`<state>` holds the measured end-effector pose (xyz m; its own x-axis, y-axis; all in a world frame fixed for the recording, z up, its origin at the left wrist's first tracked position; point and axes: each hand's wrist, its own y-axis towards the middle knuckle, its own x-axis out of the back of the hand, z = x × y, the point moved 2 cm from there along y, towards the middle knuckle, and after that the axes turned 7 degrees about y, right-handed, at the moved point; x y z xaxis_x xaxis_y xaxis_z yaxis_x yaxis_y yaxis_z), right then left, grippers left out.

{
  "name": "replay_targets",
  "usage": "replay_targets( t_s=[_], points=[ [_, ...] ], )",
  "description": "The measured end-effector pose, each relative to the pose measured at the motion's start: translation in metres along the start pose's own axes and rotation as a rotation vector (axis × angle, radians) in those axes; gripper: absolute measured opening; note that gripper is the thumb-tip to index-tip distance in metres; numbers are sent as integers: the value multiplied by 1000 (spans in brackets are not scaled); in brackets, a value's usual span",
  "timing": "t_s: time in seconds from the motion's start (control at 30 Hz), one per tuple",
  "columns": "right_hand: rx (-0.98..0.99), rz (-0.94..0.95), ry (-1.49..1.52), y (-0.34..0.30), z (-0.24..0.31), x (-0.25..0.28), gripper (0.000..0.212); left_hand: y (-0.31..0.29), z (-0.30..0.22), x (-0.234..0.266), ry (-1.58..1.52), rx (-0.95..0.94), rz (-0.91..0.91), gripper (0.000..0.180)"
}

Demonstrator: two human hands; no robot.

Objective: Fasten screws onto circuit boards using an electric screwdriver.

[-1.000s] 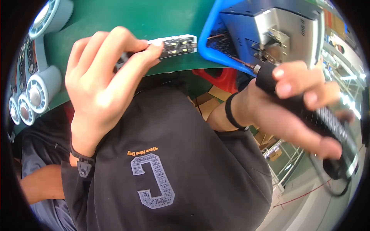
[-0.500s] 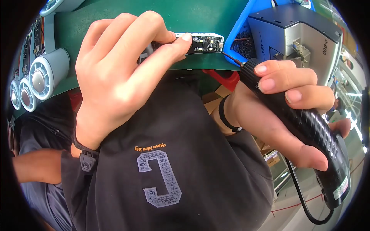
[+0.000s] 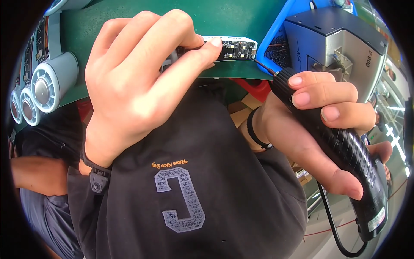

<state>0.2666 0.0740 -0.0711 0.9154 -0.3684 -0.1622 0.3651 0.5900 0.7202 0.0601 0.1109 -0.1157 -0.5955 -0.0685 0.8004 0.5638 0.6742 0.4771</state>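
Note:
My left hand [image 3: 138, 82] pinches a narrow white housing with a black circuit board [image 3: 236, 49] on its side, held against the green work surface. The thumb and fingers cover the left part of the board. In my right hand [image 3: 319, 125] is a black electric screwdriver [image 3: 345, 151], fingers and thumb wrapped round its body. Its thin bit [image 3: 264, 66] points up and left, with the tip at the lower right corner of the board. Whether the tip touches a screw there is too small to tell.
A blue tray [image 3: 264, 47] holds many small dark screws, right of the board. Behind the screwdriver stands a grey and black box-shaped machine [image 3: 345, 34]. Pale blue round-ended housings [image 3: 45, 86] lie at the left on the green mat [image 3: 129, 9]. The screwdriver's cord [image 3: 330, 220] hangs below.
The board and my left hand have shifted slightly to the right. The screwdriver has moved a little with them, its tip staying at the board's right corner.

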Motion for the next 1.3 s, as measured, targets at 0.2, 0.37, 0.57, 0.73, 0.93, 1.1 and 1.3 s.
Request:
replay_targets(
  t_s=[0.2,0.37,0.57,0.73,0.93,1.1,1.3],
  points=[
    [8,82,-43,1,0,1,84,8,-4,6,24,-13,50,36],
    [13,155,-37,-4,-1,0,82,6,-4,7,22,-19,54,36],
    [47,164,15,-14,-5,-8,80,6,-4,9,32,-20,55,36],
    [59,241,-101,-15,1,-12,78,5,-3,8,28,-28,50,36],
    [50,272,-79,-10,1,-2,77,4,-4,1,8,-32,27,35],
    [39,186,-77,9,7,11,75,9,-5,4,18,-70,44,36],
    [273,-158,-210,60,20,63,72,7,-6,-3,-98,49,-53,48]
  ],
)
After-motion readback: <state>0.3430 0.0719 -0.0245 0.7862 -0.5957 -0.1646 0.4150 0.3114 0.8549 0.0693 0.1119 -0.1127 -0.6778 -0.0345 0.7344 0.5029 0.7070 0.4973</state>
